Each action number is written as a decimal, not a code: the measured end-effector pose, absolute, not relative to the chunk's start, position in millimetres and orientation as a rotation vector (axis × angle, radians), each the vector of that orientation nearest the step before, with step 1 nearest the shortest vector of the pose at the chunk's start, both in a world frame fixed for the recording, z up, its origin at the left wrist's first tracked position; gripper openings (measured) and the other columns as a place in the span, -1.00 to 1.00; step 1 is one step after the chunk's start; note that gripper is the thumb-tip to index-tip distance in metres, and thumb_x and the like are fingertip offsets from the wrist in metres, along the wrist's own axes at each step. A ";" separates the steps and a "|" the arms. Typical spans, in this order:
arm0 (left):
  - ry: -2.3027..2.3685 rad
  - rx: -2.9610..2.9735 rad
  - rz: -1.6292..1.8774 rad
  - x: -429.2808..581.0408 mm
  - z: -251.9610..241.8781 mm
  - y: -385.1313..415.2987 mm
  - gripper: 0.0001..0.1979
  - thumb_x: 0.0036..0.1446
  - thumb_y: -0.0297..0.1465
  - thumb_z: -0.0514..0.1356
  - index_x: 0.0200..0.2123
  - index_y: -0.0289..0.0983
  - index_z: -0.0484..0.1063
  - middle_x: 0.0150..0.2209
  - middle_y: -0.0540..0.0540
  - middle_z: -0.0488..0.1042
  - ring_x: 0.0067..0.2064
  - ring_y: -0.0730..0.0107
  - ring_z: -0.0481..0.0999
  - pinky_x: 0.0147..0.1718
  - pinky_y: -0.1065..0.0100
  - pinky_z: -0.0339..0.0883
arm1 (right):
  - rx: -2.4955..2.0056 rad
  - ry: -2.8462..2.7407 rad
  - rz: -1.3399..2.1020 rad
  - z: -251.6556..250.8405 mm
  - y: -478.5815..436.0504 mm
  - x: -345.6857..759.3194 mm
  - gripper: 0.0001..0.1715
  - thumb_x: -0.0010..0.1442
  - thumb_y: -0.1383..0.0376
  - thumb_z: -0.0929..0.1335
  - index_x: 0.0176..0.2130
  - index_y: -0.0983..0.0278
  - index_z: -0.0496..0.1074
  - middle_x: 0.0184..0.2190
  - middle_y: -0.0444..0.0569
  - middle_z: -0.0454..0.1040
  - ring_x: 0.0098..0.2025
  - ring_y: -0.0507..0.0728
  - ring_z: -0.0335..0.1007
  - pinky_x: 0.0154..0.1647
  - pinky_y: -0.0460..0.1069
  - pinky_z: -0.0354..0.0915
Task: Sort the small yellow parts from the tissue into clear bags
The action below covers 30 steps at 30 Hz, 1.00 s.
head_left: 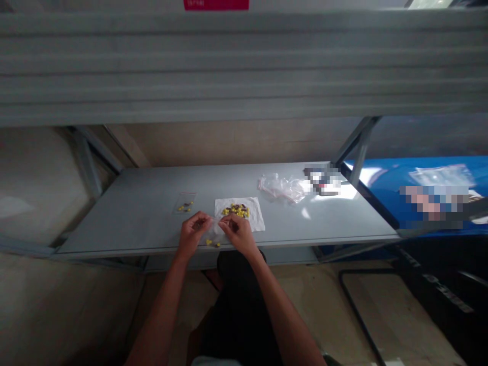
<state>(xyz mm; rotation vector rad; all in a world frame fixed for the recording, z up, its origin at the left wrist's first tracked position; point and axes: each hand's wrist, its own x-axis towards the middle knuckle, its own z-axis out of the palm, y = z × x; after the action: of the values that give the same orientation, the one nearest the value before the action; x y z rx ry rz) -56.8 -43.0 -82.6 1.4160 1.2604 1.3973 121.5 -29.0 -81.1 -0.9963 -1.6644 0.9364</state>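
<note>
My left hand (193,234) and my right hand (237,234) pinch the top edge of a small clear plastic bag (216,227) over the front of a grey metal shelf (114,223). A few yellow pieces (212,243) lie just below my hands; I cannot tell whether they are inside the bag. Behind my right hand, a heap of yellow and dark beads (235,210) rests on a white paper napkin (251,216). To the left, a second small clear bag (185,203) lies flat with a few yellow and dark beads in it.
Crumpled clear plastic bags with red seals (282,187) and a blurred object (324,180) lie toward the back right. A wide grey shelf beam (244,66) runs overhead, with metal uprights at both sides. A blue surface (419,175) lies beyond the shelf's right end.
</note>
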 end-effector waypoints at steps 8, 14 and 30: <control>1.259 1.426 1.319 -57.5 -83.3 -42.5 -0.73 0.08 -0.17 0.35 -0.32 -0.27 0.55 -0.35 -0.06 0.52 -0.27 0.35 0.47 -0.24 0.40 0.34 | -1.000 -1.633 0.967 -82.8 -29.4 126.1 -0.64 0.28 0.05 0.35 -0.36 0.27 0.46 -0.61 -0.22 0.19 -0.55 -0.01 0.08 -0.49 -0.08 0.02; 1.324 1.446 1.332 -59.5 -89.3 -40.2 -0.76 0.08 -0.19 0.35 -0.37 -0.27 0.57 -0.36 -0.06 0.55 -0.27 0.32 0.49 -0.23 0.39 0.33 | -0.985 -1.683 0.955 -81.4 -29.4 123.9 -0.66 0.29 0.07 0.35 -0.34 0.28 0.48 -0.60 -0.22 0.20 -0.54 -0.01 0.09 -0.49 -0.08 0.02; 1.292 1.405 1.316 -56.4 -82.1 -42.3 -0.72 0.05 -0.16 0.36 -0.35 -0.27 0.59 -0.34 -0.09 0.57 -0.26 0.30 0.52 -0.22 0.37 0.38 | -0.957 -1.691 0.891 -78.4 -30.7 128.3 -0.70 0.32 0.13 0.32 -0.36 0.26 0.44 -0.57 -0.20 0.22 -0.52 0.00 0.13 -0.45 -0.08 0.05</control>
<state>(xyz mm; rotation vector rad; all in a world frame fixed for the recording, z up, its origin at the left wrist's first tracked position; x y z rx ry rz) -56.4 -42.3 -82.1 1.4055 1.2923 1.3164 128.3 -30.7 -78.4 -0.9567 -1.6907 0.8911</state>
